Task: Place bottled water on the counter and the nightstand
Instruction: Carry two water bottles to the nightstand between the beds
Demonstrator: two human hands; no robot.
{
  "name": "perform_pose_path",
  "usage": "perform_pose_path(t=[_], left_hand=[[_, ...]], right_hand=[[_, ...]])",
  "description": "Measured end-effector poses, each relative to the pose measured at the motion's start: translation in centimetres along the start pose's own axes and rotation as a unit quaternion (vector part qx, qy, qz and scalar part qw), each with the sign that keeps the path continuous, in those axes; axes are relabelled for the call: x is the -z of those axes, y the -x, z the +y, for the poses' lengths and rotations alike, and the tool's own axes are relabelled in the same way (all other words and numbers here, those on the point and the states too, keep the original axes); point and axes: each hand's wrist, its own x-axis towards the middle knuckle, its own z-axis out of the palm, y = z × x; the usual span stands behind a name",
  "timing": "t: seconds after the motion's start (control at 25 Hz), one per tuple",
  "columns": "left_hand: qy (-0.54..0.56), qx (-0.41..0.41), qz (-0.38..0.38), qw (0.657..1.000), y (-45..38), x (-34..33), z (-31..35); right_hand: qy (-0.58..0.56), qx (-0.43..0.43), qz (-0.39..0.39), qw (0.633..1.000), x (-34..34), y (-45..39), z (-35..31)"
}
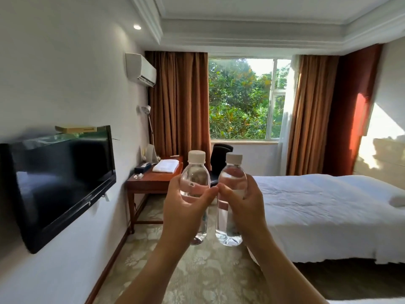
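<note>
1. A dark flat television (pixel 59 183) hangs on the left wall, with a white air conditioner (pixel 141 70) mounted higher up beside brown curtains (pixel 179 102).
2. A wooden desk (pixel 151 183) stands below the curtain; a folded white towel (pixel 165 166) and a dark tissue box (pixel 142 167) lie on it, and a black chair (pixel 221 150) sits behind it.
3. The person's left hand (pixel 183 212) is raised mid-air, fingers and thumb wrapped round the left water bottle (pixel 195 183), which is upright, clear, white-capped and over the patterned carpet.
4. The right hand (pixel 243 207) grasps the right water bottle (pixel 231 194) the same way, upright, just beside the first; the two thumbs nearly meet between the bottles.
5. The window (pixel 243 97) behind shows green trees.
6. A bed (pixel 328 207) with white bedding fills the right side, sunlit at its headboard.
</note>
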Motion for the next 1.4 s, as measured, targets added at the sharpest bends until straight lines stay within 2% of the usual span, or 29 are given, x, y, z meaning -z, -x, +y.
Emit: perform_pose_path(t=[0.2, 0.44, 0.64, 0.8, 1.0, 1.2, 1.4], left_hand=[[0.034, -0.002, -0.008, 0.999, -14.2, -2.9, -12.2], [0.058, -0.003, -0.070, 0.996, -30.9, -12.1, -21.8], [0.077, 0.014, -0.126, 0.989, -39.1, -22.4, -29.3], [0.079, -0.002, -0.155, 0.985, -44.4, -32.4, -35.2], [0.117, -0.005, -0.214, 0.970, -49.5, -46.4, -38.2], [0.214, -0.001, -0.322, 0.922, -49.5, -61.5, -39.3], [0.331, 0.024, -0.458, 0.825, -47.6, -74.5, -40.5]], right_hand=[[0.007, 0.007, 0.025, 1.000, -2.9, -13.2, 10.0], [0.026, 0.019, 0.103, 0.994, -1.5, -29.4, 16.2], [0.050, 0.028, 0.139, 0.989, 3.8, -40.1, 22.4], [0.081, 0.057, 0.166, 0.981, 10.5, -48.5, 28.3], [0.130, 0.050, 0.237, 0.962, 20.6, -57.3, 30.7], [0.222, 0.049, 0.352, 0.908, 32.1, -60.6, 30.7], [0.250, 0.075, 0.488, 0.833, 41.4, -61.4, 30.8]])
